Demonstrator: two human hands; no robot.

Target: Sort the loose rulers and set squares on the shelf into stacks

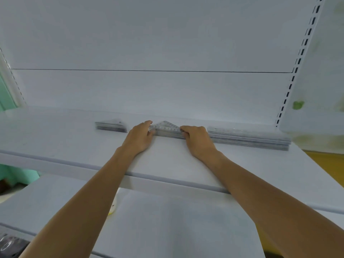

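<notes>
Gripping a stack of clear plastic triangular set squares (167, 129), left hand (138, 139) and right hand (197, 140) curl fingers round its ends, at twelve o'clock on the white shelf (55, 140). A stack of long clear rulers (249, 139) lies at its three o'clock.

We see a pale grey-white shelf (55, 131), clear set squares (167, 127) with fine dark scale marks, a greyish, seemingly transparent ruler stack (249, 138), and black slots down the white upright (303, 47).

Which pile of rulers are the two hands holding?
The middle stack of set squares: the left hand and right hand grip its two ends. The smaller stack on the left and the long ruler stack on the right lie untouched.
</notes>
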